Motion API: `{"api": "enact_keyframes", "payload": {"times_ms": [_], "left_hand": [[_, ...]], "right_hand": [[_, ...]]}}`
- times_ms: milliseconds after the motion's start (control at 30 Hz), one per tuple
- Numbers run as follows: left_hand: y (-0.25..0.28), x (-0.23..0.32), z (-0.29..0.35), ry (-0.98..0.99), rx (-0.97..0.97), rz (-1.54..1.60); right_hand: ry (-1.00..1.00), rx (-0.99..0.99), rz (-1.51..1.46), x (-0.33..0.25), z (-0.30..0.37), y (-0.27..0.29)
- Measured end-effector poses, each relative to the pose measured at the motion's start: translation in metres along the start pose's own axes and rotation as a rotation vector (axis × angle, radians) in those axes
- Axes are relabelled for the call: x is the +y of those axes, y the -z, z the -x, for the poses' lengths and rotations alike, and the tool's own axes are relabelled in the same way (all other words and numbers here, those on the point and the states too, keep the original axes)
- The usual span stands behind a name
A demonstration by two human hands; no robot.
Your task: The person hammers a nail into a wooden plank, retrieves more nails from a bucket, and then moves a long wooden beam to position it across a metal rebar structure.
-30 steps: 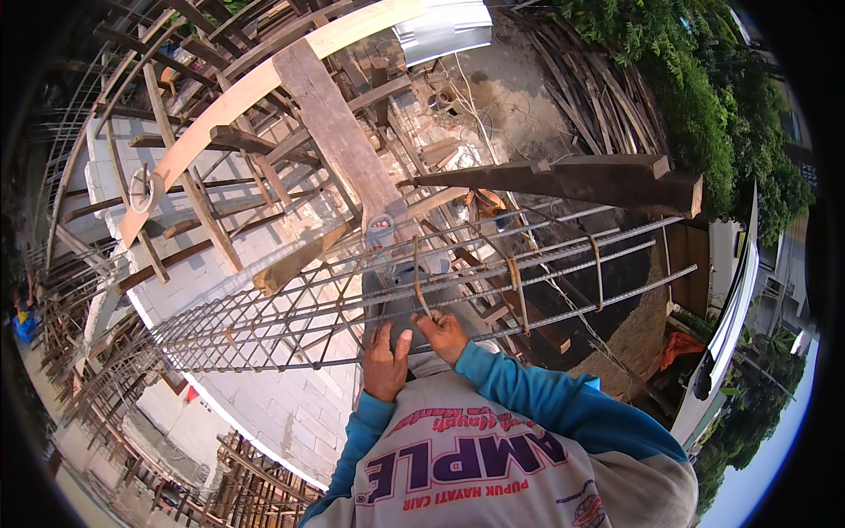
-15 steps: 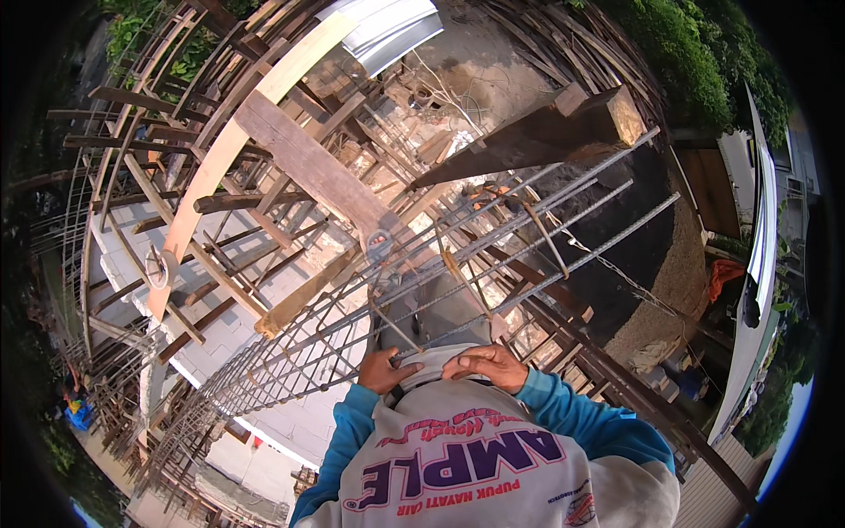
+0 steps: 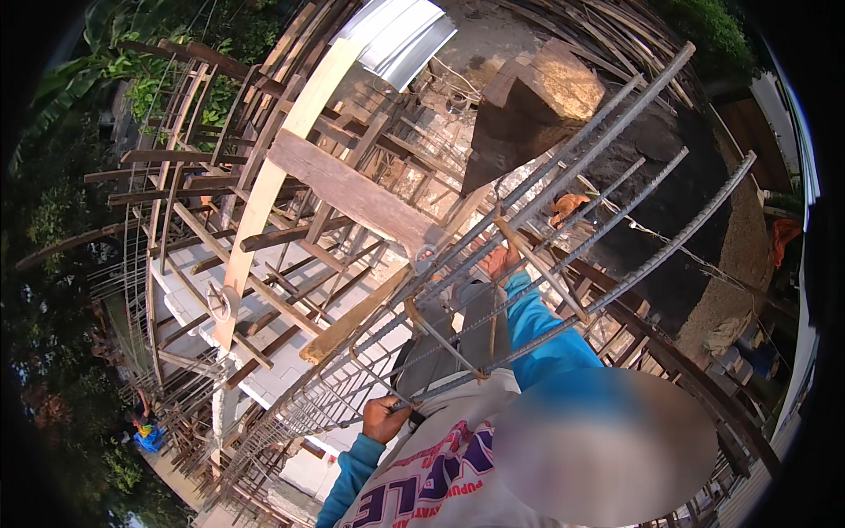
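Note:
A long cage of steel rebar slants across in front of my body, with bent stirrups tied around its bars. My left hand is closed around the cage's near lower bar, close to my waist. With the arm stretched forward, my right hand reaches in behind the upper bars, by the tied stirrup. Bars cover part of its fingers, so its grip is unclear. Just beyond the cage stands a thick timber post, its cut end facing up. My foot rests near the end of a reddish-brown plank.
A pale board runs along the left, with a white ring-shaped object on it. Wooden scaffolding poles crowd the left side. White block wall lies below. Metal sheets sit at the top; dark sand is at right.
My right hand has left the shirt hem and stretched forward behind the bars. My left hand has gone from the hem to the near rebar. The view has shifted and the body leans forward.

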State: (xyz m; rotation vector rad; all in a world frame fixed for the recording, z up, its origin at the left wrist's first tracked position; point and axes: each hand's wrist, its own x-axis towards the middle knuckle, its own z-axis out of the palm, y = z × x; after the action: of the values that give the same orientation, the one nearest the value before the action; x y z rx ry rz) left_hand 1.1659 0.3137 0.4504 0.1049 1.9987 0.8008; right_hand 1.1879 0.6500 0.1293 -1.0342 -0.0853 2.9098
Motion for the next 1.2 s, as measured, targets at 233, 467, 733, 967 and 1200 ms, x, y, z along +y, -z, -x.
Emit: {"api": "enact_keyframes", "payload": {"times_ms": [233, 467, 733, 967, 1200], "left_hand": [[0.034, -0.001, 0.048, -0.02, 0.04, 0.014], [0.063, 0.029, 0.088, -0.144, 0.312, -0.043], [0.053, 0.039, 0.139, -0.284, 0.667, -0.01], [0.055, 0.056, 0.16, -0.388, 1.187, -0.06], [0.111, 0.078, 0.161, -0.475, 1.698, -0.338]], "right_hand": [[-0.022, -0.437, 0.15, 0.02, 0.041, -0.111], [0.0, -0.344, 0.05, 0.036, 0.087, -0.162], [-0.026, -0.422, 0.212, 0.051, 0.11, -0.166], [0.053, -0.539, 0.345, 0.063, 0.146, -0.239], [0.099, -0.433, 0.219, 0.072, 0.138, -0.324]]}}
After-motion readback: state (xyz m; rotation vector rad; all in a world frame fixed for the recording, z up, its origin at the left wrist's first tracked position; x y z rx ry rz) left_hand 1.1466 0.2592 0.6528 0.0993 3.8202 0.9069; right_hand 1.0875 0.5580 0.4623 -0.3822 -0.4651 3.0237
